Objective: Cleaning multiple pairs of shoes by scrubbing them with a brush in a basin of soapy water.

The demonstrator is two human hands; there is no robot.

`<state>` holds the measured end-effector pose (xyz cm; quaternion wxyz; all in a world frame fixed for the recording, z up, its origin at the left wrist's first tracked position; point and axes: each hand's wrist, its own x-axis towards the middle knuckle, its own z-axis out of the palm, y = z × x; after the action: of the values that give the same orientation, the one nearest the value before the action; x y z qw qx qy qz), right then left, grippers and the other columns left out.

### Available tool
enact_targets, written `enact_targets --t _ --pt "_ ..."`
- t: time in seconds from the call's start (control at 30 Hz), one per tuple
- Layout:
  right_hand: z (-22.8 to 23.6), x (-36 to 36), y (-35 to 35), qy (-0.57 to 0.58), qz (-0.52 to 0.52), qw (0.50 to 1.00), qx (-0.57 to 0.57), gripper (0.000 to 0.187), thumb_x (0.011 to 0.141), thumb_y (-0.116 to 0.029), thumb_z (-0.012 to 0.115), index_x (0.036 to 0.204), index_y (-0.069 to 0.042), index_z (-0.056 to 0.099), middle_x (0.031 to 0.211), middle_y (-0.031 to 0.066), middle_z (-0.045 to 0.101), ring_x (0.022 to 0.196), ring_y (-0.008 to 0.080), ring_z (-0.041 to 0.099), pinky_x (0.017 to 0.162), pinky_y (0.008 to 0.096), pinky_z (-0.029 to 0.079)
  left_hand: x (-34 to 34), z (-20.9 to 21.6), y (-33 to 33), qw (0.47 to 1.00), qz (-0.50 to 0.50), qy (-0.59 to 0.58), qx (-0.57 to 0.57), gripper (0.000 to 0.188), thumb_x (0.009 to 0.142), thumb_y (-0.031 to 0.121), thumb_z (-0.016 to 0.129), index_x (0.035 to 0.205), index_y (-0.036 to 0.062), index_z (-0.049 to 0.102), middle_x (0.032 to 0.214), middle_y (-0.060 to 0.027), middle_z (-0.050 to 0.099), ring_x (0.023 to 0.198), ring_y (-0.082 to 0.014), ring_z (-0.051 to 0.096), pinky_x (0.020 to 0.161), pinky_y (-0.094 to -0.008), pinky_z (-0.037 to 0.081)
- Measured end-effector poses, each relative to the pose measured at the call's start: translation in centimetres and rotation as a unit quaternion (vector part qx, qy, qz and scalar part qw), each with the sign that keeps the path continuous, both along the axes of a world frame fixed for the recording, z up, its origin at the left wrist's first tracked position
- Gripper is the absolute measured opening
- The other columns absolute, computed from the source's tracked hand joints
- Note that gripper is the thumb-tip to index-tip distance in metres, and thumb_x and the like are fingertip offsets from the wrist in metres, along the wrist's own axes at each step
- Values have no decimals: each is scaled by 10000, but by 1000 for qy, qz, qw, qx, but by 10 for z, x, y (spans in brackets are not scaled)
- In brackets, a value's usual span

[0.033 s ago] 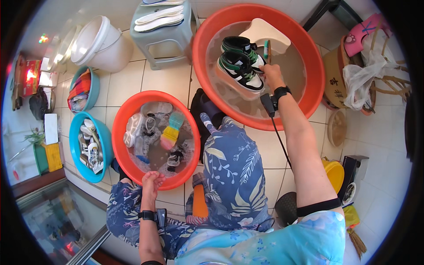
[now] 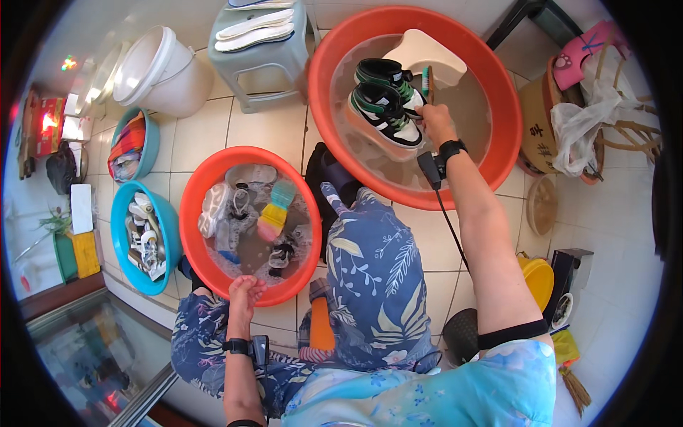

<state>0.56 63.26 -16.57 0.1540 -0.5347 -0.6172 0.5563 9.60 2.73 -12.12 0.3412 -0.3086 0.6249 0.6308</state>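
Observation:
My right hand (image 2: 436, 124) reaches over the large orange-red basin (image 2: 504, 142) at the upper right. Its fingers are closed round the handle of a scrubbing brush (image 2: 427, 84) with green and white bristles. Just left of the brush is a pair of black, white and green high-top sneakers (image 2: 388, 110), side by side over murky water. Behind them a cream-coloured board (image 2: 427, 55) leans on the basin's far wall. At the near rim of the smaller orange-red basin (image 2: 193, 238), my left hand (image 2: 247, 292) is loosely curled, with nothing visible in it.
The smaller basin holds soaking shoes and a yellow, pink and teal cloth or sponge (image 2: 272, 222) in suds. Further left stand a blue basin of shoes (image 2: 118, 235), a basin of cloths (image 2: 151, 153) and a white bucket (image 2: 174, 78). Insoles (image 2: 255, 32) lie on a grey stool (image 2: 267, 67).

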Motion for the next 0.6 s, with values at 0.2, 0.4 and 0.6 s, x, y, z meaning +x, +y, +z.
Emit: enact_targets --t 0.2,0.4,0.6 --pt "-12 8 7 -45 -8 999 -12 288 705 -86 746 845 129 614 792 185 657 632 227 647 511 350 482 -6 3 17 1000 0 -8 9 61 868 113 562 915 75 571 828 -110 665 711 -223 659 620 -301 501" --pt "15 29 -8 -53 -62 994 67 203 717 -76 733 737 67 590 638 120 587 513 179 533 432 320 377 -6 -12 -12 998 20 13 -50 102 846 95 573 946 80 590 830 -81 661 708 -191 652 613 -281 497" --pt "71 41 5 -29 152 985 74 237 718 -153 728 664 52 621 543 82 560 432 146 490 399 281 349 -21 -43 -30 994 0 20 -105 228 825 109 611 1052 96 606 869 -16 646 731 -148 625 617 -275 486"
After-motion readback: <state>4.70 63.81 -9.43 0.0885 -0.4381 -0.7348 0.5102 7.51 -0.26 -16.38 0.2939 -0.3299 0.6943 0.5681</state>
